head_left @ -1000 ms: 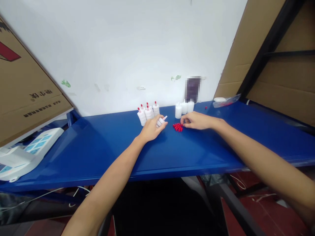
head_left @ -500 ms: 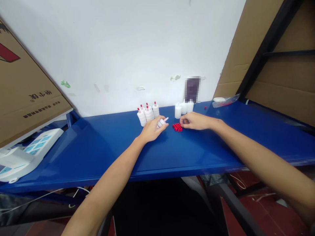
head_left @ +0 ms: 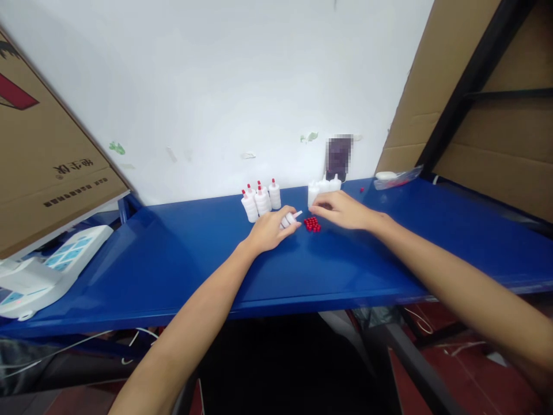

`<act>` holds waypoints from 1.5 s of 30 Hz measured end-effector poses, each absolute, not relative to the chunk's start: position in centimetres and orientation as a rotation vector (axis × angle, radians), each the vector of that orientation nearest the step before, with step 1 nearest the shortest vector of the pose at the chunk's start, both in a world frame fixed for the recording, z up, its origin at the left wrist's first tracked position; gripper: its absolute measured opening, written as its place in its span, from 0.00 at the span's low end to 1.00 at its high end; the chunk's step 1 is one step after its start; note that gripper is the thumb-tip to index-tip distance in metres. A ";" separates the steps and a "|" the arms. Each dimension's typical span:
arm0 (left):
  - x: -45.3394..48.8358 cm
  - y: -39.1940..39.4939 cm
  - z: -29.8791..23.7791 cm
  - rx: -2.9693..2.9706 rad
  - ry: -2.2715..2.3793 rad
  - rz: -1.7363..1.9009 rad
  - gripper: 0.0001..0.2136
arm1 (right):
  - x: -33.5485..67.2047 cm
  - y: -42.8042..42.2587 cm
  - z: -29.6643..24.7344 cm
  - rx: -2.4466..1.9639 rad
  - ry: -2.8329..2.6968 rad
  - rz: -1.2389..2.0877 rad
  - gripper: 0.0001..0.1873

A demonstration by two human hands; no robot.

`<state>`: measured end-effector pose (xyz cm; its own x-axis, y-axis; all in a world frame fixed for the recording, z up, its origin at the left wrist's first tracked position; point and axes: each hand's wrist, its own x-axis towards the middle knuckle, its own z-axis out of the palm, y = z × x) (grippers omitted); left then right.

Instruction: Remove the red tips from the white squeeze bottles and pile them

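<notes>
My left hand [head_left: 270, 231] is wrapped round a white nozzle bottle [head_left: 288, 220], tilted with its bare tip to the right. My right hand [head_left: 339, 211] is closed in a pinch just right of that tip, apart from it; whatever is between its fingertips is too small to make out. Below the right fingertips lies a cluster of small red caps [head_left: 311, 225] on the blue table [head_left: 276, 276]. Several white bottles with red-capped nozzles [head_left: 261, 202] stand behind my left hand. White bottles with no red on them [head_left: 314, 193] stand behind my right hand, partly hidden by it.
A phone-like dark object [head_left: 337, 158], partly pixelated, leans on the white wall. One loose red cap [head_left: 362, 189] and a clear plastic bag [head_left: 398, 178] lie at the back right. A white device with blue keys [head_left: 64, 259] and a cardboard box [head_left: 56, 150] are at left.
My right hand has lifted from beside the red caps and moved slightly left, toward the nozzle. My left hand has shifted a little right with the bottle.
</notes>
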<state>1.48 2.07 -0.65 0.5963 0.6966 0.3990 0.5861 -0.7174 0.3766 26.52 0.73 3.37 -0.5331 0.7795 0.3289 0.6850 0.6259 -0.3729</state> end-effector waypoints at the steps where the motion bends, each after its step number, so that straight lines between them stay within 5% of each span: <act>1: 1.5 1.9 -0.6 2.646 1.051 0.776 0.20 | 26.1 0.5 3.4 -1.120 -2.369 0.330 0.22; 6: 1.9 1.5 -0.3 2.751 0.991 0.702 0.23 | 24.8 -0.1 3.2 -1.038 -2.399 0.489 0.22; 11: 1.8 1.7 -0.4 2.619 1.137 0.774 0.31 | 26.7 1.1 3.3 -1.314 -2.327 0.128 0.24; 18: 1.9 2.5 -0.9 2.478 1.176 0.876 0.15 | 30.1 3.5 2.3 -2.001 -2.238 -0.079 0.30; 45: 2.1 2.4 -1.1 2.378 1.154 0.936 0.15 | 28.5 2.9 2.2 -1.832 -2.374 0.083 0.15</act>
<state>2.11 2.40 -1.10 0.4542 0.7889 0.4140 0.5679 -0.6144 0.5477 28.53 2.95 2.21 -0.2479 0.9656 0.0785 0.9578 0.2564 -0.1297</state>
